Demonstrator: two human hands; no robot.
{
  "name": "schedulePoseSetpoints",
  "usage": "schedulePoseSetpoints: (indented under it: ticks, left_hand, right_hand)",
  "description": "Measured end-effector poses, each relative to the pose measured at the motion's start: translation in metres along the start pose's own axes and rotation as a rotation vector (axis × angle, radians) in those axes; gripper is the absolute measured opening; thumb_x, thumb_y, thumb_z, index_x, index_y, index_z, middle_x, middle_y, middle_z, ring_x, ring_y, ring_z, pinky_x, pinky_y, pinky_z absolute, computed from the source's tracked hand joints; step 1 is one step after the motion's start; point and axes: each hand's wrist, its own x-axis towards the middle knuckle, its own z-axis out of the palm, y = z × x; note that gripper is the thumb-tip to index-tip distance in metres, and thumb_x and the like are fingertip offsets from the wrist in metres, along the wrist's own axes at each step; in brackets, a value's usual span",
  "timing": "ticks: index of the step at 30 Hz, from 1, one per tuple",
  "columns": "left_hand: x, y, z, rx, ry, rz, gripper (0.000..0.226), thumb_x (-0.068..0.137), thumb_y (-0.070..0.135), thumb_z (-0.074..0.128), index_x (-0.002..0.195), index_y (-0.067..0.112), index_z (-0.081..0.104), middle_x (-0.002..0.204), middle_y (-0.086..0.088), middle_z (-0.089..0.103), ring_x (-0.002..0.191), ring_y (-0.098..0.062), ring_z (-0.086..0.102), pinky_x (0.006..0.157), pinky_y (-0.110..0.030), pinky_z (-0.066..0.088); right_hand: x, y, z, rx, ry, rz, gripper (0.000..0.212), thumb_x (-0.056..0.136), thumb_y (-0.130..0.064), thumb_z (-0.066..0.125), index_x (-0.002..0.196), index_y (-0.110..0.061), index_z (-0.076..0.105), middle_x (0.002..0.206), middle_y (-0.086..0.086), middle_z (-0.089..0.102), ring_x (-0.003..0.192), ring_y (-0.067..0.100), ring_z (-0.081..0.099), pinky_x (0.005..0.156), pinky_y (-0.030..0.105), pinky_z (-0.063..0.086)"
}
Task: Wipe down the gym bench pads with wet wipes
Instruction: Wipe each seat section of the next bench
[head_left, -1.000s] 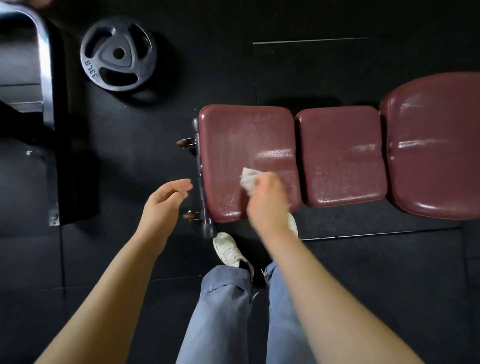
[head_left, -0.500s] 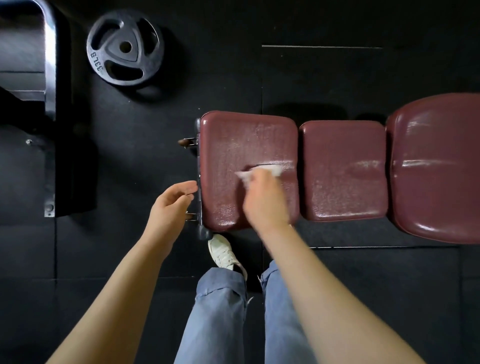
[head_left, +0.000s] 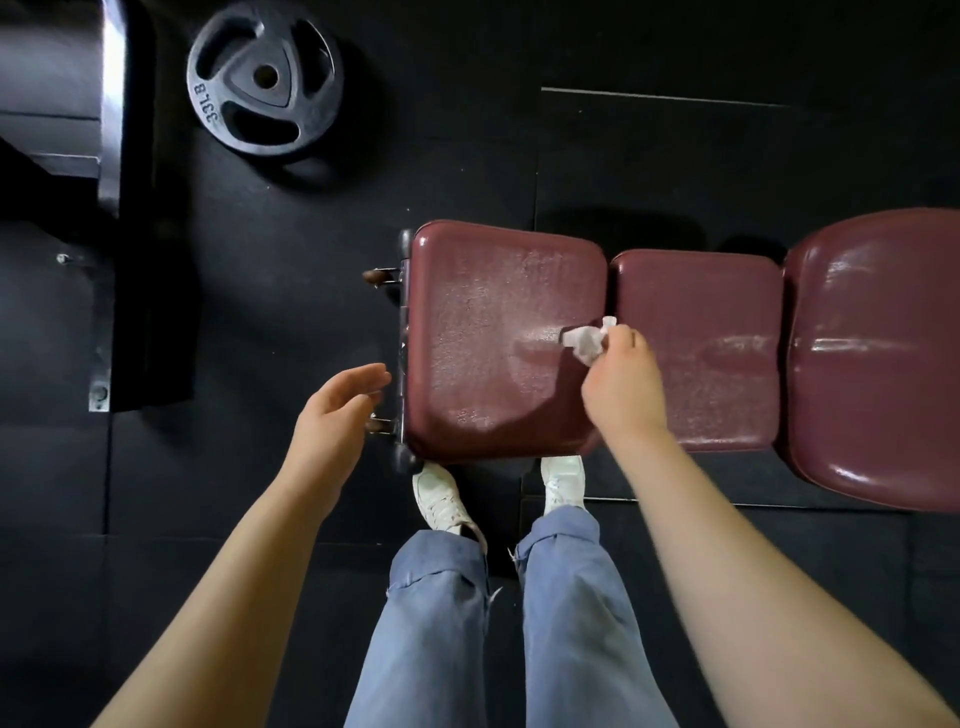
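Observation:
The gym bench has three maroon pads: a left pad (head_left: 483, 332), a middle pad (head_left: 711, 322) and a larger right pad (head_left: 878, 364) cut off by the frame edge. Wet streaks shine on all of them. My right hand (head_left: 621, 387) is shut on a crumpled white wet wipe (head_left: 587, 335) and presses it onto the right edge of the left pad, beside the gap to the middle pad. My left hand (head_left: 337, 415) hovers with fingers apart, holding nothing, just left of the bench's end frame (head_left: 402, 364).
A black weight plate (head_left: 265, 80) lies on the dark rubber floor at the upper left. A metal rack base (head_left: 111, 130) stands at the far left. My white shoes (head_left: 439, 493) and jeans stand right against the bench's near side.
My right hand has slid the wipe rightwards across the left pad, from its middle to its right edge. The left hand stayed open near the bench end.

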Motion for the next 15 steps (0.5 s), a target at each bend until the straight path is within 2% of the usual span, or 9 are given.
schedulePoseSetpoints:
  ticks: [2,4,6,8,9,11,13,15]
  left_hand:
    - [-0.001,0.001,0.003,-0.009,-0.004,0.005,0.041,0.092,0.0,0.045,0.111,0.026,0.07,0.113,0.013,0.07,0.11,-0.003,0.063,0.087,-0.02,0.046]
    - [-0.002,0.004,0.005,-0.025,-0.009,0.015,0.04,0.093,-0.001,0.043,0.108,0.024,0.071,0.111,0.013,0.07,0.106,-0.004,0.064,0.082,-0.016,0.047]
    - [-0.003,0.006,0.007,-0.066,-0.01,0.017,0.043,0.092,-0.004,0.039,0.107,0.02,0.07,0.105,0.009,0.072,0.098,-0.006,0.068,0.071,-0.012,0.049]
    - [-0.001,0.006,0.006,-0.087,0.003,0.007,0.046,0.092,-0.006,0.036,0.112,0.02,0.067,0.105,0.006,0.072,0.094,-0.006,0.068,0.068,-0.013,0.05]
    - [0.001,0.006,0.004,-0.079,0.009,0.004,0.046,0.092,-0.005,0.036,0.114,0.021,0.066,0.109,0.006,0.071,0.098,-0.007,0.067,0.071,-0.015,0.05]
    - [0.004,0.005,0.003,-0.057,0.0,0.008,0.045,0.093,-0.003,0.037,0.115,0.023,0.066,0.114,0.007,0.07,0.105,-0.007,0.065,0.076,-0.017,0.049]
    - [0.004,0.006,0.002,-0.053,-0.017,0.01,0.044,0.094,-0.003,0.038,0.114,0.023,0.067,0.111,0.01,0.07,0.1,0.0,0.066,0.072,-0.012,0.049]
    - [0.005,0.007,0.004,-0.059,-0.024,0.009,0.044,0.094,-0.002,0.038,0.111,0.024,0.068,0.106,0.012,0.072,0.094,0.004,0.066,0.067,-0.008,0.048]
  right_hand:
    - [-0.012,-0.035,0.01,0.099,0.03,-0.082,0.016,0.091,-0.003,0.047,0.104,-0.005,0.055,0.112,0.017,0.058,0.099,0.038,0.056,0.08,0.043,0.044]
    - [-0.03,-0.082,0.02,0.176,-0.053,-0.307,0.017,0.092,-0.008,0.047,0.105,-0.011,0.056,0.114,0.012,0.059,0.101,0.034,0.056,0.08,0.042,0.046]
    - [-0.044,-0.121,0.023,0.199,-0.213,-0.593,0.02,0.091,-0.006,0.046,0.106,-0.013,0.058,0.118,0.009,0.06,0.105,0.029,0.056,0.085,0.04,0.045]
    - [-0.03,-0.126,0.016,0.149,-0.258,-0.791,0.022,0.088,-0.004,0.048,0.105,-0.012,0.059,0.115,0.011,0.062,0.104,0.03,0.056,0.084,0.04,0.045]
    - [-0.013,-0.114,0.01,0.127,-0.231,-0.766,0.022,0.088,-0.003,0.048,0.104,-0.012,0.059,0.108,0.011,0.063,0.101,0.032,0.058,0.08,0.039,0.046]
    - [0.021,-0.073,-0.004,0.068,-0.134,-0.545,0.019,0.087,-0.001,0.046,0.095,-0.016,0.056,0.095,0.008,0.063,0.095,0.033,0.06,0.075,0.037,0.046]
    - [0.037,-0.031,-0.017,0.022,-0.051,-0.282,0.015,0.09,-0.001,0.046,0.093,-0.014,0.054,0.099,0.009,0.061,0.098,0.032,0.057,0.076,0.035,0.043]
    - [0.033,-0.027,-0.013,0.028,0.01,-0.107,0.014,0.091,-0.001,0.046,0.099,-0.009,0.054,0.108,0.014,0.058,0.101,0.032,0.054,0.077,0.034,0.04]
